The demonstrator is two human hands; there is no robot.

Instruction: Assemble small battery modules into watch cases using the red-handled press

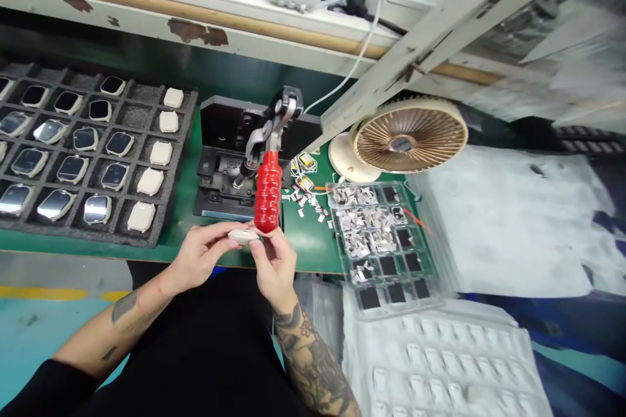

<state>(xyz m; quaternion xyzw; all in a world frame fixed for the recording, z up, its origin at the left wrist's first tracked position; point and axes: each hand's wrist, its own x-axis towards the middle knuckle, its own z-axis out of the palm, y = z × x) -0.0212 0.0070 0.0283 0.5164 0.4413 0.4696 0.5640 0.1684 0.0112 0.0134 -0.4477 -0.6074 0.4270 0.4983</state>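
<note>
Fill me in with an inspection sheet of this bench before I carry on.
Surface: green tabletop, partly covered by trays and a fixture.
Job's things: pale watch-like piece held in front of the red-handled clamp; foam tray on the left holds dark-faced pieces and a rightmost column of five pale ones.
Clutter: small loose parts between clamp and clear compartment tray.
Hands: left hand and right hand both grip the pale piece.
Cables: white cable hangs from the shelf; its lower end is unclear.
Surroundings: beige fan, right of the clamp.
</note>
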